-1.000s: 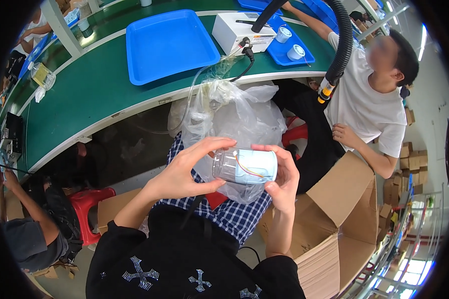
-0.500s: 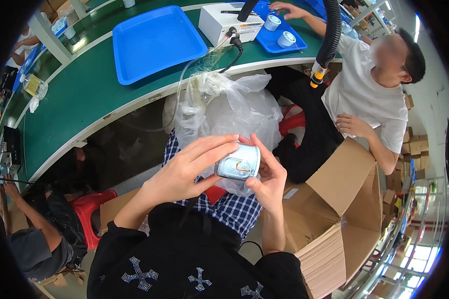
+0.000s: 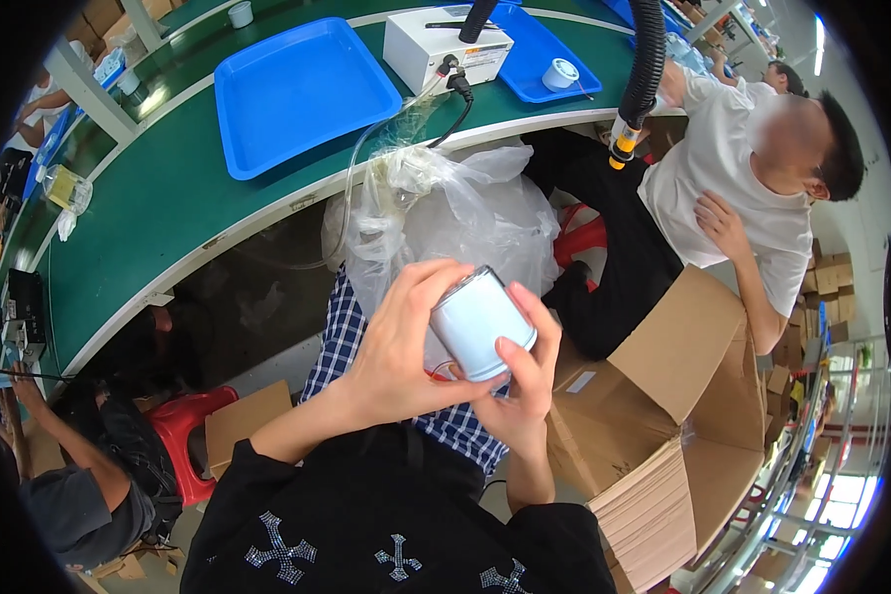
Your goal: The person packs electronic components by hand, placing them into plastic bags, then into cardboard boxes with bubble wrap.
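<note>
Between both hands, above my lap, I hold a pale blue cylindrical housing (image 3: pixel 480 322), tilted, its smooth curved side facing up. My left hand (image 3: pixel 406 342) is closed around its left side, with the thumb beneath. My right hand (image 3: pixel 525 386) grips the lower right side with thumb and fingers. A bit of red and yellow wire (image 3: pixel 444 370) shows beside the left palm under the housing. The face with the wires is mostly hidden. Beyond my hands, a clear plastic bag (image 3: pixel 465 213) hangs at the bench edge.
On the green bench (image 3: pixel 139 208) lie a large blue tray (image 3: pixel 307 99), a white box-shaped device (image 3: pixel 445 49) with cables and a smaller blue tray (image 3: pixel 535 49) holding a white round part (image 3: pixel 560 74). A black hose (image 3: pixel 645 69) hangs down. An open carton (image 3: pixel 653 426) stands right, near a seated co-worker (image 3: pixel 733 178).
My hands have turned the housing, so its recessed face with wires has swung away and the smooth side shows. The co-worker's far hand has left the smaller tray, which now shows one part fewer.
</note>
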Demonstrator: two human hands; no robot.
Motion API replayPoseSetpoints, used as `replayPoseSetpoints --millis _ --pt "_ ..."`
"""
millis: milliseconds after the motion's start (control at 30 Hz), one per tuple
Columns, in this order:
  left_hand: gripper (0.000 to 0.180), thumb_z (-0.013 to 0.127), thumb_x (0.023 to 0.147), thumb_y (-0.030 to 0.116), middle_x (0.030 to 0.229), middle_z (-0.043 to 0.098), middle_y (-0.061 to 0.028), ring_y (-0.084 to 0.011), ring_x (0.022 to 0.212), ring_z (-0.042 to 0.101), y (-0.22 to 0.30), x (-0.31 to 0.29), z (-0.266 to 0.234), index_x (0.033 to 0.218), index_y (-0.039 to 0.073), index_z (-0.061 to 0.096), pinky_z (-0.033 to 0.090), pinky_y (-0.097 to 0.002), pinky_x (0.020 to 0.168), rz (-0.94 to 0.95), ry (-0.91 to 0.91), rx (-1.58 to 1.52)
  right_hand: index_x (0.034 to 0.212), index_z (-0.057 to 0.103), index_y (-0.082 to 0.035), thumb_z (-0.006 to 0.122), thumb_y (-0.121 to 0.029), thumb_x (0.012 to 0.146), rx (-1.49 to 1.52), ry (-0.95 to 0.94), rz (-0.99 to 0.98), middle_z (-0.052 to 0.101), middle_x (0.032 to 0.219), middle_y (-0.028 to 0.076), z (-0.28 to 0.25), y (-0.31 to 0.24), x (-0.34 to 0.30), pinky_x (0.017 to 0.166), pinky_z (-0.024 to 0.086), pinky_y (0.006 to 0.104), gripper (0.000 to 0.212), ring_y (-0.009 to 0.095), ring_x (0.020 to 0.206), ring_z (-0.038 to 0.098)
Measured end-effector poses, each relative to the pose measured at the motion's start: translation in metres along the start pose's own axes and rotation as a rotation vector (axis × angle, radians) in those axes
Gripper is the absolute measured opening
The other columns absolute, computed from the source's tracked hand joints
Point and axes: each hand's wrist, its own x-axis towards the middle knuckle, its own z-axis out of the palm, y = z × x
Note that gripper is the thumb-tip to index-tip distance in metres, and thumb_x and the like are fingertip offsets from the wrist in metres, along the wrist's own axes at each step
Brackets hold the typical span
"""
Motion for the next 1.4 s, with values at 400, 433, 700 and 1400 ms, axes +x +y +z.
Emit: replayPoseSetpoints --millis 400,433,700,1400 --pt "0.085 0.076 0.051 0.007 0.124 0.043 -0.0143 -0.0305 0.117 0.042 0.002 0.006 -0.011 0.126 0.004 0.036 0.034 -0.0399 0.097 0.01 -0.293 -0.426 0.137 0.03 -0.002 0.077 -0.003 0.059 0.783 -0.105 0.422 0.032 0.139 0.019 -0.016 0.014 -0.022 0.105 0.027 0.04 0.091 0.028 0.13 0.033" --pt "0.086 0.076 0.051 0.007 0.125 0.044 -0.0138 -0.0308 0.119 0.041 0.002 0.006 -0.012 0.127 0.005 0.035 0.031 -0.0419 0.098 0.036 -0.3 -0.376 0.137 0.03 -0.002 0.077 -0.003 0.059 0.783 -0.103 0.423 0.032 0.139 0.019 -0.016 0.013 -0.021 0.105 0.027 0.04 0.091 0.028 0.13 0.033" --pt "0.087 0.075 0.053 0.009 0.126 0.045 -0.0116 -0.0303 0.122 0.04 -0.001 0.006 -0.015 0.13 0.007 0.035 0.027 -0.0455 0.101 0.072 -0.343 -0.272 0.128 0.042 -0.005 0.081 -0.006 0.055 0.688 -0.07 0.268 0.037 0.135 0.022 -0.027 0.018 -0.011 0.1 0.033 0.04 0.082 0.031 0.122 0.041" --pt "0.09 0.076 0.054 0.009 0.128 0.044 -0.0124 -0.0299 0.112 0.045 0.006 0.004 -0.013 0.133 0.005 0.033 0.035 -0.0398 0.093 0.035 -0.361 -0.441 0.127 0.039 -0.003 0.082 -0.01 0.056 0.636 -0.063 0.417 0.041 0.134 0.02 -0.022 0.002 -0.028 0.101 0.032 0.0382 0.083 0.029 0.123 0.042"
